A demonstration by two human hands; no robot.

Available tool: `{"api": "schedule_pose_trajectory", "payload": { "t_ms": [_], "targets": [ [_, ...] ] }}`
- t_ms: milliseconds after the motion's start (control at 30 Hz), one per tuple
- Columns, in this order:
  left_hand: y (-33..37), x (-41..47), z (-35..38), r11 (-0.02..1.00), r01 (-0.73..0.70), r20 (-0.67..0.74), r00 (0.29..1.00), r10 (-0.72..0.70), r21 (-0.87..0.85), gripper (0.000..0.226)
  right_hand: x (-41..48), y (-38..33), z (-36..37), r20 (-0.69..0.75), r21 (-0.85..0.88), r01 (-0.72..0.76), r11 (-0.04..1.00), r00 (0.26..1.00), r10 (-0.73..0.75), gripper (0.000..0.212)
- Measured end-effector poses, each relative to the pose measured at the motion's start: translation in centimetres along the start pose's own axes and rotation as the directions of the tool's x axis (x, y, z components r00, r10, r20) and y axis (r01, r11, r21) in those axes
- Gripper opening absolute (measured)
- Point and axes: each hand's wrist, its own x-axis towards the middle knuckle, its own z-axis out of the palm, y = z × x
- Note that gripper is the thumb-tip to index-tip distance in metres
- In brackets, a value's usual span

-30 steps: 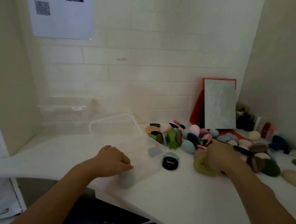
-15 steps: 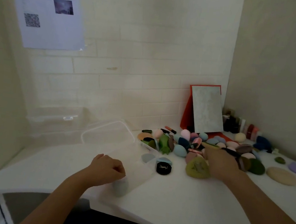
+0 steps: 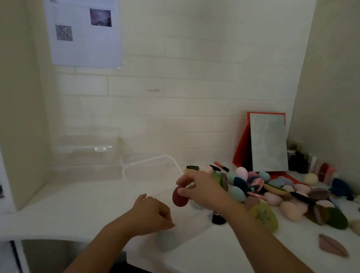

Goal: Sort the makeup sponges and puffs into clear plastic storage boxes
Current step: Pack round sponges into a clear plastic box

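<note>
My right hand [image 3: 199, 190] pinches a dark red egg-shaped sponge [image 3: 179, 197] and holds it over the open clear plastic box [image 3: 147, 165] in the middle of the counter. My left hand [image 3: 150, 215] rests with curled fingers on the box's near edge; I cannot tell whether it grips the rim. A grey-blue sponge [image 3: 166, 241] lies inside the box near that hand. A heap of coloured sponges and puffs [image 3: 281, 195] spreads over the counter to the right, with an olive green puff [image 3: 263, 215] at its front.
A second clear box with its lid [image 3: 86, 147] stands against the back wall at left. A red-backed mirror [image 3: 265, 143] and small bottles [image 3: 308, 162] stand in the right corner. A mauve puff [image 3: 332, 248] lies apart at front right.
My right hand left the heap and moved left over the open box, now carrying the dark red sponge. My left hand stays at the box's near edge.
</note>
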Motion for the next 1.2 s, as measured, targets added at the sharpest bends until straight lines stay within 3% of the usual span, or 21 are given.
{"api": "schedule_pose_trajectory", "payload": {
  "t_ms": [67, 167, 267, 367, 633, 733, 867, 967, 1200],
  "targets": [
    [-0.2, 0.1, 0.2, 0.998, -0.001, -0.010, 1.000, 0.001, -0.063, 0.013, 0.9, -0.4, 2.1, -0.005, 0.036, -0.043, 0.998, 0.999, 0.043, 0.023],
    [-0.6, 0.2, 0.3, 0.995, -0.032, -0.039, 0.999, 0.028, -0.092, 0.019, 1.9, -0.7, 3.5, 0.018, 0.063, -0.154, 0.986, 0.988, 0.153, 0.022],
    [-0.8, 0.3, 0.2, 0.991, -0.049, -0.022, 0.999, 0.047, -0.126, 0.016, 2.2, -0.4, 3.5, 0.050, -0.005, -0.231, 0.973, 0.972, 0.231, 0.026],
    [-0.9, 0.5, 0.2, 0.987, -0.078, -0.006, 0.997, 0.078, -0.142, 0.015, 2.0, 0.4, 3.8, 0.065, -0.030, -0.217, 0.976, 0.974, 0.218, 0.023],
    [-1.0, 0.4, 0.3, 0.966, -0.161, -0.061, 0.986, 0.152, -0.200, 0.009, 1.5, 1.4, 4.4, 0.017, 0.101, -0.198, 0.975, 0.980, 0.197, 0.006],
    [-0.9, 0.4, 0.7, 0.983, -0.127, -0.129, 0.986, 0.109, -0.136, 0.012, 1.7, 1.5, 4.5, 0.034, 0.121, -0.249, 0.961, 0.969, 0.246, 0.012],
    [-0.8, 0.5, 0.8, 0.997, -0.052, -0.098, 0.994, 0.046, -0.057, 0.034, 1.7, 1.8, 4.2, 0.109, 0.219, -0.338, 0.915, 0.941, 0.321, 0.009],
    [-0.6, 0.5, 0.7, 0.998, -0.062, -0.061, 0.996, 0.063, 0.025, 0.037, 1.4, 1.9, 4.0, 0.105, 0.279, -0.337, 0.899, 0.942, 0.320, 0.017],
    [-0.3, 0.5, 0.4, 0.994, -0.070, 0.000, 0.997, 0.071, 0.083, 0.036, 1.4, 1.2, 3.9, 0.105, 0.191, -0.318, 0.929, 0.947, 0.303, 0.019]
  ]
}}
